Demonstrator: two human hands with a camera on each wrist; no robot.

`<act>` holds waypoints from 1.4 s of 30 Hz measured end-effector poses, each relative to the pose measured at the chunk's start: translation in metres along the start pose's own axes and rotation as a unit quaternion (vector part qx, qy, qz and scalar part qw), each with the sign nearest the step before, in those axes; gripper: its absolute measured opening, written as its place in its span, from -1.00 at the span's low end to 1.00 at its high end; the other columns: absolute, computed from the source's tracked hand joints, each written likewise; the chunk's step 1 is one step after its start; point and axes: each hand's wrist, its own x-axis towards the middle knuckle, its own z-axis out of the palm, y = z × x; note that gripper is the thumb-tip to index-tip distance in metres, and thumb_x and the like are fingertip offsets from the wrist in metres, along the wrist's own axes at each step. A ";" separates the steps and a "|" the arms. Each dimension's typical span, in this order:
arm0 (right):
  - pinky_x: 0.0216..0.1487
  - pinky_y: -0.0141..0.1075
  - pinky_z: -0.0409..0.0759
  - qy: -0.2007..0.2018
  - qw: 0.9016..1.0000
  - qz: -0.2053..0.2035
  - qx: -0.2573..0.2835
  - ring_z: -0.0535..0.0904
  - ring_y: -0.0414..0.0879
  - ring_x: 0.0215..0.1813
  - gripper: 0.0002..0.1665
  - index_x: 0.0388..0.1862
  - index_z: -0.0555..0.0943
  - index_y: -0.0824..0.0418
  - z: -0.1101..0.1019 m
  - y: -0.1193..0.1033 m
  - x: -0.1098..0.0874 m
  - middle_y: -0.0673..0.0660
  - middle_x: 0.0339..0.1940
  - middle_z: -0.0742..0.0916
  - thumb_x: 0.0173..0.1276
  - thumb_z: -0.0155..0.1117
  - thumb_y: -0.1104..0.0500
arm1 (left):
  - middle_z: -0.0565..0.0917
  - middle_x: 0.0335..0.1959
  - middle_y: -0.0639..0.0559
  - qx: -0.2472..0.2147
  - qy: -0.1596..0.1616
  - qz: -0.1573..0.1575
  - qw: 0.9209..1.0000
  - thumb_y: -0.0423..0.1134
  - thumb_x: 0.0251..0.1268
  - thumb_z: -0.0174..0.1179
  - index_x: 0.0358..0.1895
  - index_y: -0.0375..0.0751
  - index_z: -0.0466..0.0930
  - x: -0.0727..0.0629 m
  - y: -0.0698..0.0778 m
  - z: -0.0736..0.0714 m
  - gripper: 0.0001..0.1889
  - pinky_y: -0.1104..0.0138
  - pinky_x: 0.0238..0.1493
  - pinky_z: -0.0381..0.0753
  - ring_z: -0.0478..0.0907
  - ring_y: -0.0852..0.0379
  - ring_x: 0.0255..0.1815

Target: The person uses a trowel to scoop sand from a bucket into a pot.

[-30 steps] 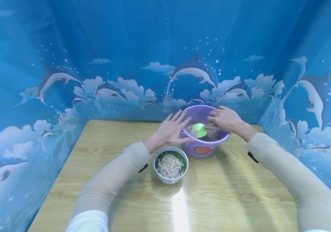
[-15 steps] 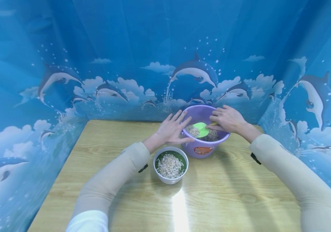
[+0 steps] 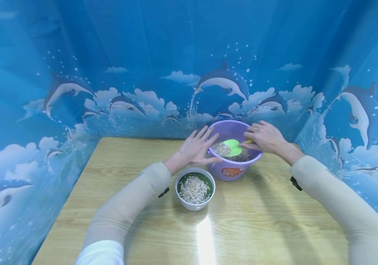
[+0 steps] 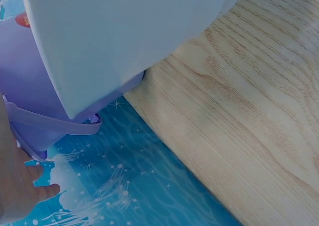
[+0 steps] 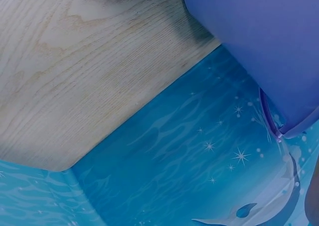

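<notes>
The green scoop [image 3: 234, 148] lay inside the purple bucket [image 3: 216, 170], its blade among pale grains [image 3: 220, 149]; from above it was hard to tell whether the blade was bedded in them or just over them. At the bucket's right rim, the right hand [image 3: 266, 137] had its fingers curled round the yellowish handle [image 3: 249, 141]. The left hand [image 3: 193, 148] rested on the bucket's left rim, fingers spread apart. The scoop's long axis ran across the bucket, handle toward the right rim, blade tip pointing toward the left. By its looks the scoop was light, stiff, smooth plastic, unlikely to break; the handle seemed the place to hold it, since any load would weigh down the front. The white bowl [image 3: 193, 207] stood just beside the bucket, at its near left.
</notes>
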 end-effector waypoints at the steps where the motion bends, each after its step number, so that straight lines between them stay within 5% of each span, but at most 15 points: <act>1: -0.30 -0.20 0.53 0.001 1.000 0.001 0.000 0.59 -0.06 -0.38 -0.56 -0.38 0.70 0.09 0.000 0.000 -0.001 0.01 -0.49 0.76 0.28 0.51 -0.25 | -0.16 0.80 -0.14 0.002 0.000 0.000 1.000 0.66 0.37 -0.20 0.76 0.00 -0.10 0.000 0.000 0.000 0.10 -0.17 0.76 0.11 -0.13 -0.19 0.82; 21: -0.36 -0.25 0.42 0.001 1.000 0.017 -0.009 0.49 -0.10 -0.42 -0.57 -0.41 0.70 0.07 -0.008 -0.002 -0.009 -0.02 -0.54 0.67 0.23 0.55 -0.25 | -0.15 0.80 -0.15 0.022 0.005 0.008 1.000 0.65 0.37 -0.21 0.76 0.01 -0.09 -0.001 0.001 -0.002 0.09 -0.18 0.76 0.11 -0.09 -0.20 0.81; 42: -0.37 -0.35 0.25 0.028 0.999 0.017 -0.010 0.36 -0.16 -0.46 -0.56 -0.44 0.68 0.05 -0.024 -0.005 -0.012 -0.05 -0.56 0.61 0.17 0.57 -0.26 | -0.12 0.79 -0.16 0.028 -0.003 0.002 1.000 0.68 0.34 -0.22 0.76 -0.03 -0.13 -0.031 -0.005 -0.010 0.14 -0.15 0.77 0.05 -0.11 -0.16 0.82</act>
